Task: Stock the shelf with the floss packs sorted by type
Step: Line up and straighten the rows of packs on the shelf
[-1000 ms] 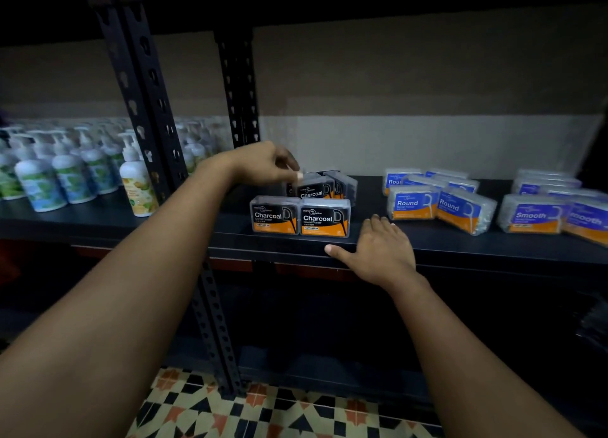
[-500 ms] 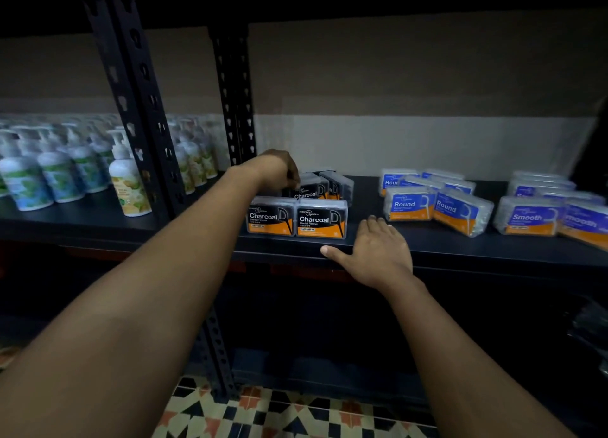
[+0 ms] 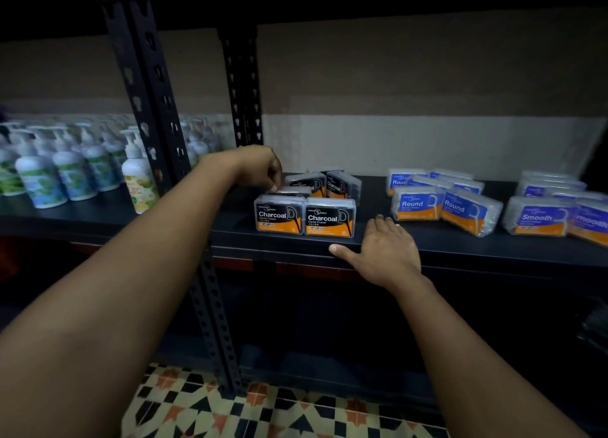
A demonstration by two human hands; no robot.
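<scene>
The dark shelf (image 3: 460,246) is being occupied by three groups of floss packs, with open strips of board left between the groups and along the front edge. The pump bottles (image 3: 65,174) are being kept in the bay to the left, behind the perforated upright (image 3: 154,115). The Smooth packs (image 3: 539,218) are being shown at the far right, the Round packs (image 3: 441,204) in the middle, and the Charcoal packs (image 3: 306,217) at the left; all are standing on a long side, labels facing the front edge, long axis running along the shelf. One Charcoal pack (image 3: 291,191) is lying flat behind the front pair and is being pinched by the curled fingers of the left hand (image 3: 260,167). The right hand (image 3: 385,253) is being rested flat on the front edge, fingers straight, nothing being held, just beside the front pair.
</scene>
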